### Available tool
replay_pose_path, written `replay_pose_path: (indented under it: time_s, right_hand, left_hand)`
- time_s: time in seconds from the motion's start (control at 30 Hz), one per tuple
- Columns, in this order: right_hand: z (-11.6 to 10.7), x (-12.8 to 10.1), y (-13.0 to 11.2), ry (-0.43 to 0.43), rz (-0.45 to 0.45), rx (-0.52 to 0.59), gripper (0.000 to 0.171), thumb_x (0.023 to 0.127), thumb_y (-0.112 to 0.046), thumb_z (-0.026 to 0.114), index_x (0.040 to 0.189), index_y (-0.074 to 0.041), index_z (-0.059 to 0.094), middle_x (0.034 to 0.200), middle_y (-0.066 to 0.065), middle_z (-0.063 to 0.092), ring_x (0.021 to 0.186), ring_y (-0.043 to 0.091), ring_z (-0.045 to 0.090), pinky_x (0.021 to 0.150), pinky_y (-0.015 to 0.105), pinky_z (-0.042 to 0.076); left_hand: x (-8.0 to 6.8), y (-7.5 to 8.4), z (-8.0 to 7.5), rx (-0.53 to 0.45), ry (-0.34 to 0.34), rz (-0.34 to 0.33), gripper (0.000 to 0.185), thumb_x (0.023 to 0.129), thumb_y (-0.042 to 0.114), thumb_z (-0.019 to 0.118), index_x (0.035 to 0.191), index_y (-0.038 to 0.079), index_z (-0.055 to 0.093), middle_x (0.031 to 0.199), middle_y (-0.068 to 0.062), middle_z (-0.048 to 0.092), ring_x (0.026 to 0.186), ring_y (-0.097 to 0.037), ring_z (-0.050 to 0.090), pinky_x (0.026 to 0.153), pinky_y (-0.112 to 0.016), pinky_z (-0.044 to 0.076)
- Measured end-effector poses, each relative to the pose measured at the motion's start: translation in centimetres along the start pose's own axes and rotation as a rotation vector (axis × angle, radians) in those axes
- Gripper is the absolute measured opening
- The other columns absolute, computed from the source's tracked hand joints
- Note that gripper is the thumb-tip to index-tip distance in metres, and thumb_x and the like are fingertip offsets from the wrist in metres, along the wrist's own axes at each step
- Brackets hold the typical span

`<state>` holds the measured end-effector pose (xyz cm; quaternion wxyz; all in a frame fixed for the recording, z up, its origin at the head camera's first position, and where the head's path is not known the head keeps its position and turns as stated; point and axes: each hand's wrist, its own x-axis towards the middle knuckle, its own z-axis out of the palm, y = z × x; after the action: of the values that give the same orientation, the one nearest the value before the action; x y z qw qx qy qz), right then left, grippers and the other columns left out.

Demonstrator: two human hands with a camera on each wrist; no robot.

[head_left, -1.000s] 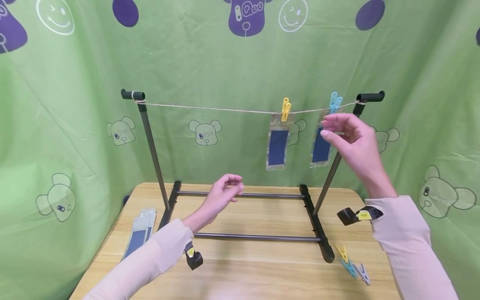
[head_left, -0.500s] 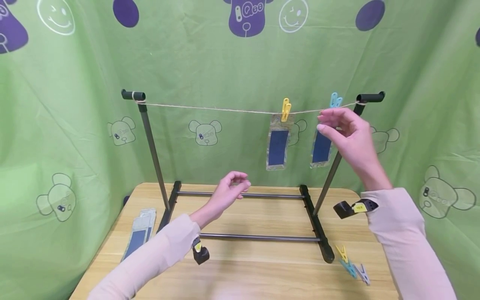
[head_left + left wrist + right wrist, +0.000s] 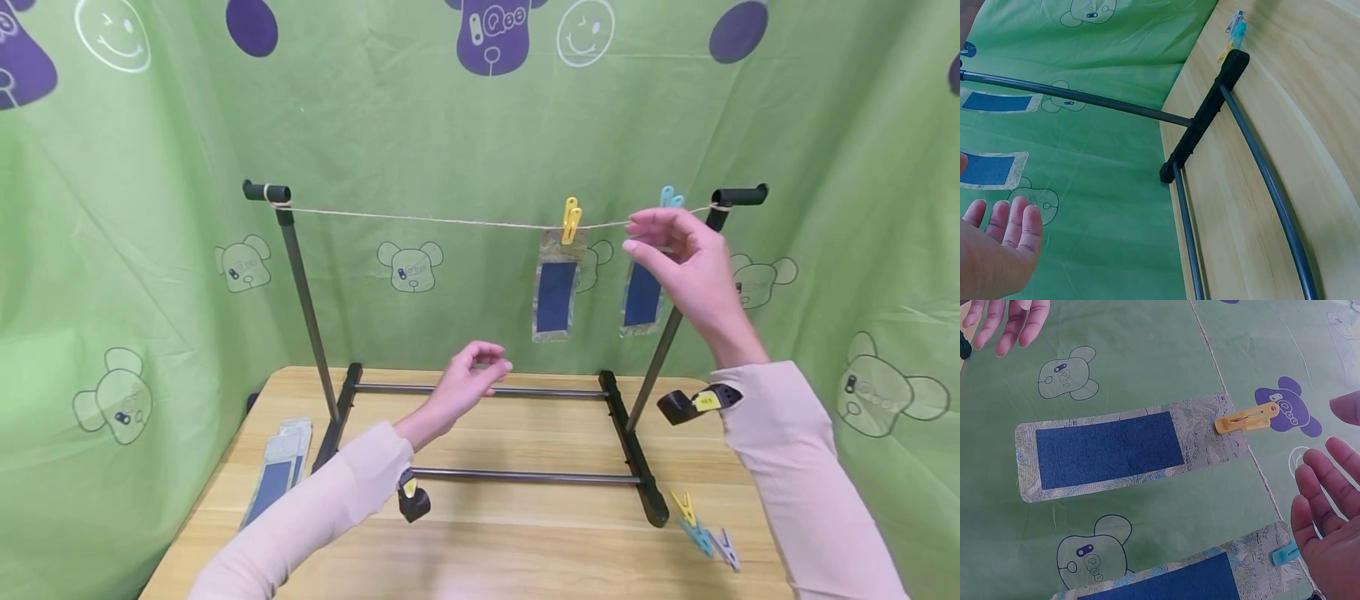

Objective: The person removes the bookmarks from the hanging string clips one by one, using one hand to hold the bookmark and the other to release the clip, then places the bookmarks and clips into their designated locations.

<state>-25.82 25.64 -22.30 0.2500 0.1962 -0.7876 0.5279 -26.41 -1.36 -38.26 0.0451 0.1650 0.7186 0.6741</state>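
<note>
Nearest, the person's left hand (image 3: 467, 379), fingers relaxed and holding nothing, hovers over the pale wood table (image 3: 540, 546), having drifted rightward. The raised right hand (image 3: 686, 262), thumb and fingers apart with nothing between them, has shifted leftward and up. On the table, yellow (image 3: 685, 507), turquoise (image 3: 697, 536) and lilac plastic pegs (image 3: 725, 550) lie by the right edge; two overlapping blue-panelled flat strips (image 3: 273, 483) lie along the left edge, partly behind a sleeve. Behind, a black tubular stand (image 3: 525, 476) carries a twine line (image 3: 420, 218) with two blue-panelled patterned strips, one under a yellow peg (image 3: 572, 221), one under a light blue peg (image 3: 667, 197). With neither held, their hanging appears complete. Farthest is a bear-printed green curtain (image 3: 420, 125).
</note>
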Motion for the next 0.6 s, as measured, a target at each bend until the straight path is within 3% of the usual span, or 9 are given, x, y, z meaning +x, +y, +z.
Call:
replay_pose_path:
  time_s: [0.3, 0.6]
  right_hand:
    - [0.4, 0.6, -0.2, -0.005, 0.007, -0.023, 0.035, 0.091, -0.019, 0.070, 0.123, -0.011, 0.062, 0.116, 0.005, 0.064, 0.104, 0.017, 0.057, 0.085, 0.016, 0.047]
    - [0.7, 1.5, -0.2, -0.014, 0.019, -0.036, 0.036, 0.090, -0.018, 0.071, 0.124, -0.012, 0.061, 0.117, 0.004, 0.063, 0.106, 0.016, 0.056, 0.088, 0.017, 0.046]
  left_hand:
    - [0.6, 0.2, 0.6, 0.013, 0.011, 0.007, 0.035, 0.092, 0.017, 0.066, 0.123, 0.004, 0.056, 0.112, -0.006, 0.060, 0.090, -0.018, 0.061, 0.076, -0.029, 0.056]
    - [1.2, 0.2, 1.2, 0.047, 0.028, 0.018, 0.036, 0.092, 0.018, 0.067, 0.124, 0.004, 0.056, 0.113, -0.006, 0.060, 0.095, -0.024, 0.061, 0.076, -0.030, 0.056]
